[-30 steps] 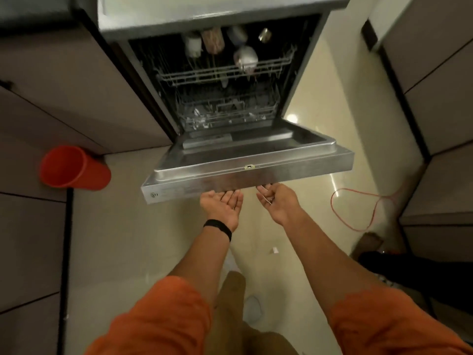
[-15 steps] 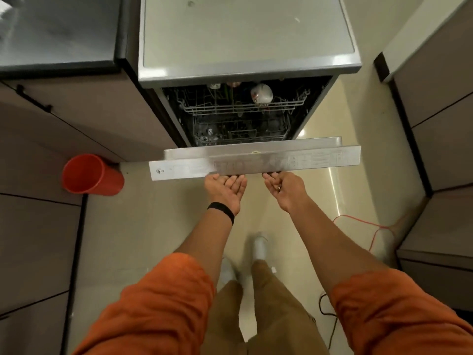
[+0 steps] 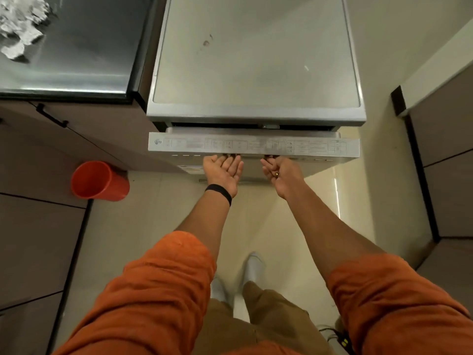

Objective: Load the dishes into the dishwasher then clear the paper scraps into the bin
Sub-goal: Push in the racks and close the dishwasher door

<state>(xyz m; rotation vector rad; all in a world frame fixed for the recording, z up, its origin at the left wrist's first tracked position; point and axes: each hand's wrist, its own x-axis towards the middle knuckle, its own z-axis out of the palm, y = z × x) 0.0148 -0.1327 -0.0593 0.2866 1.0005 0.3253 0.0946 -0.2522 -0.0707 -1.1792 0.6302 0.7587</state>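
Observation:
The steel dishwasher (image 3: 256,60) stands in the middle, and its door (image 3: 253,146) is tilted almost shut, leaving a narrow dark gap at the top. The dishes inside are hidden. My left hand (image 3: 222,171) is palm up with its fingertips under the door's top edge. My right hand (image 3: 281,172) presses the same edge a little to the right, fingers slightly curled. Neither hand grips anything. Crumpled white paper scraps (image 3: 19,24) lie on the dark counter (image 3: 76,60) at the far left. An orange bin (image 3: 98,180) stands on the floor left of the dishwasher.
Brown cupboard fronts (image 3: 448,129) line the right side and more cupboards run along the left. A cable and plug (image 3: 337,336) lie on the pale floor at the bottom right. My feet stand close in front of the dishwasher.
The door has swung up from nearly flat to almost shut, with both hands pushing it from below. The racks and dishes have gone out of sight. My view has risen to show the counter and scraps.

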